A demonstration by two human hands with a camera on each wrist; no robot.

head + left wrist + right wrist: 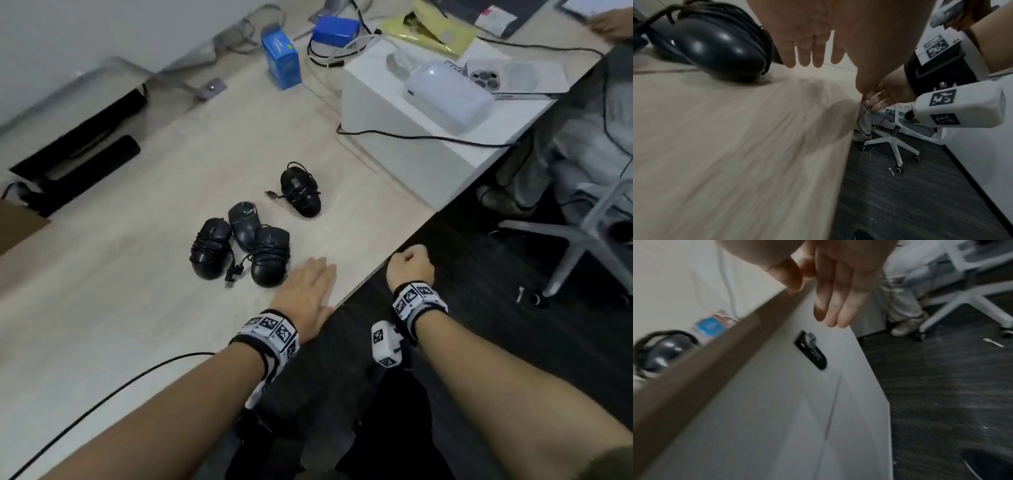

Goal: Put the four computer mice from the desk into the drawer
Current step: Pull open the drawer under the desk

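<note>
Left hand (306, 287) lies flat on desk (102, 308), holding nothing. Right hand (411, 262), loose, empty, reaches under edge, prob. for drawer (777, 402). Pull it first. Four mice (239, 246) wait on desk.

Motion blur is smearing the desk (719, 146) in the left wrist view and the drawer front (777, 402) in the right wrist view. The desk edge is hiding most of a mouse (659, 352) there. In the head view, the right hand (411, 263) is hiding its own fingers, and the seated person (582, 137) is being cut off by the frame edge.
</note>
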